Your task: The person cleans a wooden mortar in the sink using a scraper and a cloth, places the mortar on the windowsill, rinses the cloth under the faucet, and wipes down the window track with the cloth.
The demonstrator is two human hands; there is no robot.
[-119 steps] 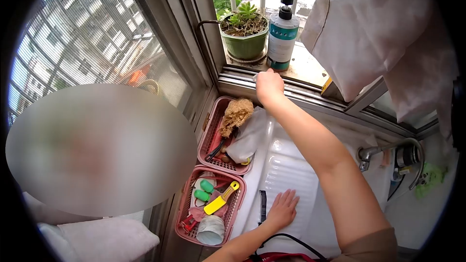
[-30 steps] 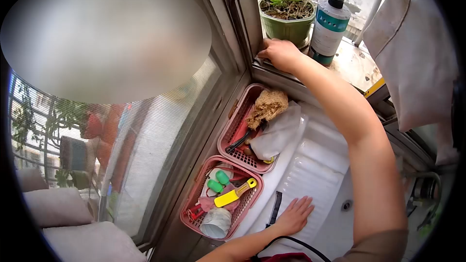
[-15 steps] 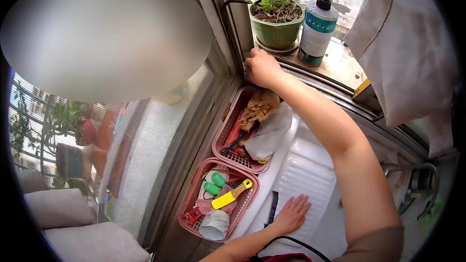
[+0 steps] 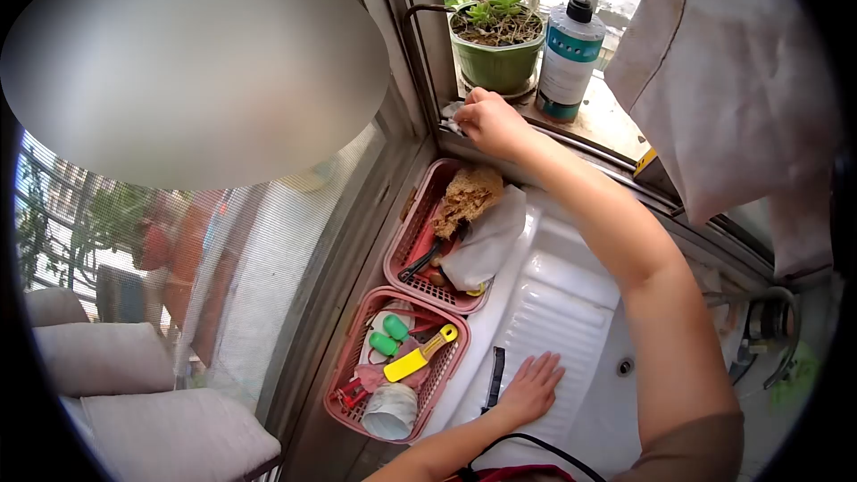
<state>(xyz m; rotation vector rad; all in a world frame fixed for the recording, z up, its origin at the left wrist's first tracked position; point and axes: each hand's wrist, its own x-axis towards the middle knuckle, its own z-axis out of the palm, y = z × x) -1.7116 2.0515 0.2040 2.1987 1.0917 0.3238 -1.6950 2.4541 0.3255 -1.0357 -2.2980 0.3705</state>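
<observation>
At the window corner, my right hand (image 4: 495, 123) is closed with its fingers pinched on a small white crumpled cloth (image 4: 453, 116), pressed against the window frame's track (image 4: 558, 136). Most of the cloth is hidden behind the fingers. Just beyond that hand stand a green plant pot (image 4: 500, 61) with a succulent and a pump bottle (image 4: 571, 58). My left hand (image 4: 533, 388) lies flat, fingers stretched out, on the ribbed washboard of the white sink (image 4: 562, 303). A black strap (image 4: 495, 377) is beside its wrist.
Two pink baskets line the left side: the far basket (image 4: 393, 259) holds a loofah (image 4: 469, 201) and a white cloth or bag (image 4: 486, 241); the near basket (image 4: 335, 393) holds a yellow-handled brush or scraper (image 4: 420, 355). Grey fabric (image 4: 696, 80) hangs at right, above a faucet (image 4: 790, 339).
My right hand has shifted slightly and turned at the corner, so the white cloth now shows at its fingertips. My left hand stays flat on the washboard. The view has moved slightly.
</observation>
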